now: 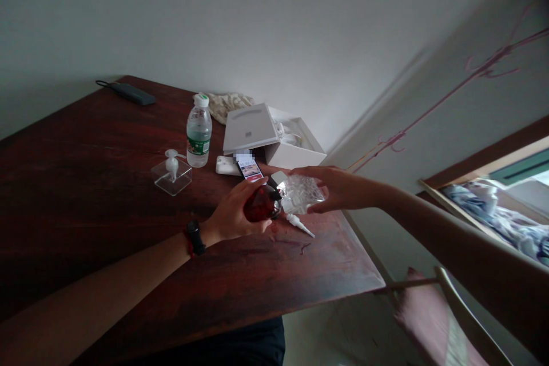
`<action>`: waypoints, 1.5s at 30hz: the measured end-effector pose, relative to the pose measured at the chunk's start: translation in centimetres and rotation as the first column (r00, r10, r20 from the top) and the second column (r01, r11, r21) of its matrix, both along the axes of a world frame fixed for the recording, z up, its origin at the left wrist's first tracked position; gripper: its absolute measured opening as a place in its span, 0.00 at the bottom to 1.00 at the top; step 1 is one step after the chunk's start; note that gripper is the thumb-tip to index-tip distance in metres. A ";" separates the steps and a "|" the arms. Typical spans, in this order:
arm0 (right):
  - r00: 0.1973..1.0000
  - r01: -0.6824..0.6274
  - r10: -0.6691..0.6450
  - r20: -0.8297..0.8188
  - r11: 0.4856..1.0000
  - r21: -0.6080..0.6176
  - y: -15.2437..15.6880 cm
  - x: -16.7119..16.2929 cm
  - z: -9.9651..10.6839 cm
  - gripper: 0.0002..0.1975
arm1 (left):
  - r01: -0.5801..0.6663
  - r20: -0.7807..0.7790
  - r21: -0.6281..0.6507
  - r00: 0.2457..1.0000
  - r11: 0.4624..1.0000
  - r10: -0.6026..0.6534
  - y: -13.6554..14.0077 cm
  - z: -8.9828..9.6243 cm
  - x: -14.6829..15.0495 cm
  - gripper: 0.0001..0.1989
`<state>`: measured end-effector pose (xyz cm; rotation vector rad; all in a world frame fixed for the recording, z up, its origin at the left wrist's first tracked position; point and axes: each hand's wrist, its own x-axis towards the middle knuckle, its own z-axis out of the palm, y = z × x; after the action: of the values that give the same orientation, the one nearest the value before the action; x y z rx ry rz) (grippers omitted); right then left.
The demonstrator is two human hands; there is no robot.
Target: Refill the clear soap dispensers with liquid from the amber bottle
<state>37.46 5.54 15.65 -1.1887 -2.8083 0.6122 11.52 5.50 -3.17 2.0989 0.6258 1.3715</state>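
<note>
My left hand (234, 213) is closed around a dark red-brown bottle (258, 204), tilted on its side with its neck to the right. Fingers of my right hand (332, 187) grip a clear, faceted bottle (300, 193), also tipped over, its mouth facing the brown one. The two necks meet or nearly meet; I cannot tell if they touch. Just below them a white pump head (300, 225) with its stem lies on the table. Another white pump (172, 166) stands on a clear square piece (171, 178) to the left.
On the dark red wooden table (107, 206) stands a green-labelled water bottle (199, 134). Behind my hands are a lit phone (250, 169), a white case (227, 165) and an open white box (294, 154). A grey device (131, 93) lies far left. A pink chair cushion (429, 320) is at lower right.
</note>
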 end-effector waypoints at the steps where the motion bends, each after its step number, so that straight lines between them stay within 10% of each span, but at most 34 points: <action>1: 1.000 -0.009 0.009 -0.003 1.000 -0.001 0.0 0.0 0.0 0.41 | 0.000 -0.002 0.002 1.000 1.000 0.000 0.0 0.0 0.0 0.46; 45: 1.000 -0.008 0.008 0.010 1.000 -0.013 0.2 0.2 -0.5 0.42 | -0.001 -0.020 -0.019 1.000 1.000 0.001 -0.4 0.6 -0.2 0.46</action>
<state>37.67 5.72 15.16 -1.1868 -2.8228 0.6282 11.30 5.11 -2.56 2.1003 0.6458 1.3417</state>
